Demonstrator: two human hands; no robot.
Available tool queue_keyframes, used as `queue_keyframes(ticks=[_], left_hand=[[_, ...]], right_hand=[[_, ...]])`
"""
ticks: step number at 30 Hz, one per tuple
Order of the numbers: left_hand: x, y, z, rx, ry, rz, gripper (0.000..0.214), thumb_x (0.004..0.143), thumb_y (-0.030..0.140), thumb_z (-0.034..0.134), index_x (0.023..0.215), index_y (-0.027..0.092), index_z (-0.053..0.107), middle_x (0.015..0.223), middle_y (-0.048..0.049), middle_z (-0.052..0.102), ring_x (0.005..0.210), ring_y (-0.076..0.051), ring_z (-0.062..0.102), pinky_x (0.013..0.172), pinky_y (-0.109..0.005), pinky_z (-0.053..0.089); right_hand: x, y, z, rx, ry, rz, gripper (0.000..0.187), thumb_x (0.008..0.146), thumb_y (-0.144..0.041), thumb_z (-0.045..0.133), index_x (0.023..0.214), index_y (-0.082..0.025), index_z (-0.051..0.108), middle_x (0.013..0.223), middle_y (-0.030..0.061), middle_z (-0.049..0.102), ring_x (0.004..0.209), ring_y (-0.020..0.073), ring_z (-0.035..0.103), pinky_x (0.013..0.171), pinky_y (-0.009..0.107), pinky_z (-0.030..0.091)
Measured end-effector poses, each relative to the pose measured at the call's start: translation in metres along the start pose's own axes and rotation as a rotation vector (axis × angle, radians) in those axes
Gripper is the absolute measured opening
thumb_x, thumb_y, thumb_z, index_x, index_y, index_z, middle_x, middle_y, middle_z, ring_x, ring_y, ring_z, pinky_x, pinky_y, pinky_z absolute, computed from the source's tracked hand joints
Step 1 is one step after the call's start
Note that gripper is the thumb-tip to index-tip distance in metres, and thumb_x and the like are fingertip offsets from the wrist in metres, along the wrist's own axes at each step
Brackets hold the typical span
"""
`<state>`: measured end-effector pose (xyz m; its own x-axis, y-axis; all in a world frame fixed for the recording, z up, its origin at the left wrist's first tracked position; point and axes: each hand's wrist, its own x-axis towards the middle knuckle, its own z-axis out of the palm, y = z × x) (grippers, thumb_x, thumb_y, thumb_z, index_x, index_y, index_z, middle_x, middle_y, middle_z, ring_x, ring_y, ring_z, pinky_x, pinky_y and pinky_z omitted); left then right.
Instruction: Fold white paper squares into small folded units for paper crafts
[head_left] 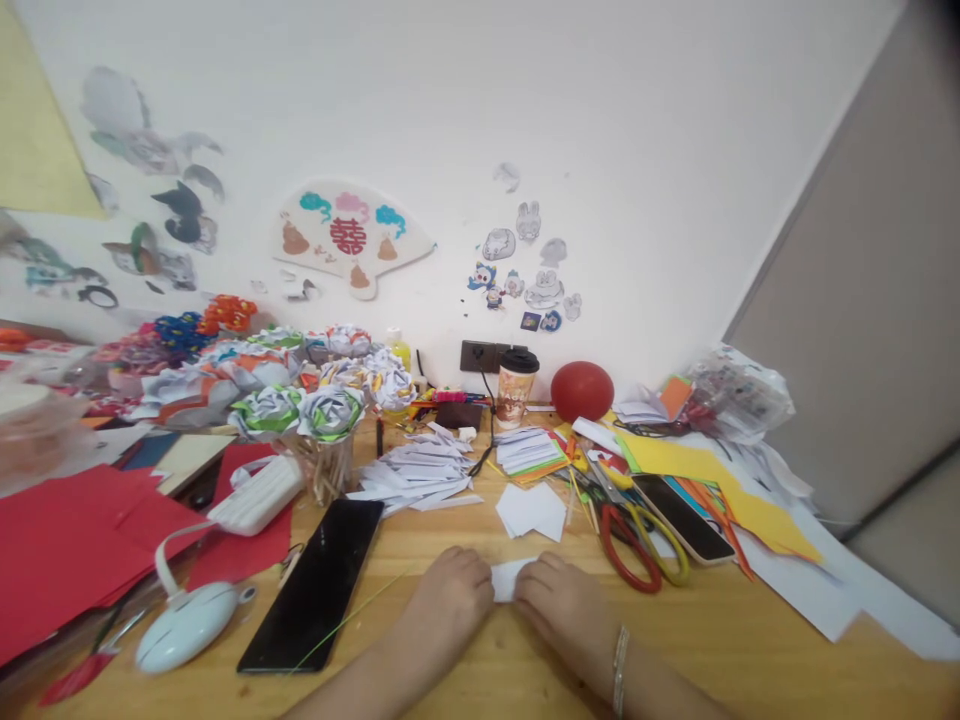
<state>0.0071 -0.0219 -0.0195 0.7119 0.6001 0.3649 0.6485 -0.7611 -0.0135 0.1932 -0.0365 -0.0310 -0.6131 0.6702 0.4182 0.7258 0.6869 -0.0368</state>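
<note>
Between the two hands, at the near part of the wooden table (420,690), a small piece of white paper (509,580) was held, its middle exposed and its ends covered. The left end was grasped in the curled fingers of the left hand (456,592); the right end was grasped by the right hand (564,604), its fingers bent over the paper. Fingertips and thumbs were mostly hidden, so pinch force could not be told, nor whether a crease was present.

Just beyond the grip, loose white pieces (532,512) were laid with corners overlapping. Farther off, to the left of these, narrow white strips (420,470) were heaped. Right of the grip, red-handled scissors (651,577) and yellow-handled scissors (681,560) were placed, apart from the fingers. Left of it, a black tablet (319,585) was crossed by a thin green strand (349,622).

Handling, as judged: equal pressure was called for at both ends, since a skewed edge could be produced by a stronger pull on one side. Support from the tabletop was considered useful, with edges matched before any firm pressing and the exposed middle smoothed outward toward each hand. Tugging was best avoided; thin paper could easily be wrinkled or torn.
</note>
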Motion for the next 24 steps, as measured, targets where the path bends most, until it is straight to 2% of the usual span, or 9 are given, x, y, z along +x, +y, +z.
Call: queue_keyframes(ticks=[2,4,6,8,13,18,21,24], left_hand=[[-0.001,0.005,-0.002,0.039,0.014,-0.022,0.022,0.088,0.01,0.047,0.07,0.016,0.058,0.072,-0.0019,0.06,0.07,-0.017,0.054,0.065,-0.03,0.038],[-0.003,0.015,-0.003,0.081,0.037,-0.014,0.018,0.087,0.008,0.045,0.084,0.014,0.061,0.082,-0.0062,0.062,0.077,-0.021,0.055,0.07,-0.034,0.04],[-0.007,0.028,0.0,0.076,0.059,0.039,0.022,0.088,0.008,0.042,0.101,0.013,0.058,0.093,-0.0104,0.063,0.086,-0.024,0.055,0.075,-0.038,0.041],[-0.01,0.04,0.005,0.043,0.01,0.06,0.024,0.086,0.014,0.046,0.107,0.012,0.057,0.1,-0.0131,0.063,0.093,-0.027,0.055,0.079,-0.039,0.042],[-0.015,0.051,0.011,-0.005,-0.179,-0.064,0.043,0.085,0.03,0.052,0.122,0.007,0.051,0.124,-0.0208,0.052,0.116,-0.037,0.045,0.091,-0.047,0.04],[-0.01,0.05,-0.008,-0.068,-0.333,-0.124,0.048,0.09,0.035,0.043,0.129,0.007,0.046,0.133,-0.0205,0.045,0.125,-0.035,0.037,0.097,-0.045,0.036],[-0.007,0.048,-0.015,-0.088,-0.382,-0.134,0.051,0.092,0.039,0.04,0.13,0.007,0.044,0.135,-0.0192,0.043,0.126,-0.033,0.036,0.1,-0.044,0.034],[-0.009,0.045,-0.013,-0.115,-0.373,-0.114,0.053,0.093,0.041,0.036,0.133,0.006,0.04,0.137,-0.0204,0.039,0.128,-0.035,0.032,0.102,-0.045,0.032]], right_hand=[[0.004,0.005,-0.014,0.067,-0.064,0.078,0.009,0.081,-0.012,0.058,0.075,-0.018,0.061,0.076,0.0011,0.064,0.072,0.0154,0.054,0.064,0.025,0.041],[0.011,0.008,-0.024,0.152,-0.132,0.147,0.011,0.081,-0.011,0.058,0.074,-0.018,0.063,0.076,0.0009,0.064,0.075,0.0151,0.056,0.067,0.024,0.043],[0.018,0.011,-0.029,0.237,-0.181,0.195,0.013,0.079,-0.009,0.057,0.074,-0.018,0.064,0.077,0.0011,0.065,0.078,0.0151,0.057,0.071,0.024,0.044],[0.023,0.013,-0.028,0.306,-0.196,0.248,0.012,0.077,-0.008,0.059,0.077,-0.018,0.066,0.081,0.0019,0.065,0.081,0.0156,0.057,0.074,0.025,0.044],[0.024,0.015,-0.02,0.394,-0.151,0.352,0.015,0.073,-0.007,0.061,0.081,-0.018,0.066,0.089,0.004,0.063,0.088,0.0176,0.056,0.079,0.027,0.043],[0.02,0.011,-0.016,0.377,-0.1,0.402,0.015,0.073,-0.004,0.058,0.077,-0.018,0.063,0.086,0.004,0.061,0.086,0.0184,0.053,0.078,0.03,0.041],[0.021,0.011,-0.014,0.37,-0.071,0.403,0.015,0.073,-0.004,0.056,0.074,-0.017,0.061,0.083,0.0037,0.06,0.084,0.0187,0.052,0.077,0.03,0.04],[0.023,0.012,-0.011,0.361,-0.034,0.395,0.015,0.073,-0.003,0.055,0.072,-0.017,0.059,0.081,0.0036,0.059,0.082,0.0189,0.051,0.075,0.031,0.039]])
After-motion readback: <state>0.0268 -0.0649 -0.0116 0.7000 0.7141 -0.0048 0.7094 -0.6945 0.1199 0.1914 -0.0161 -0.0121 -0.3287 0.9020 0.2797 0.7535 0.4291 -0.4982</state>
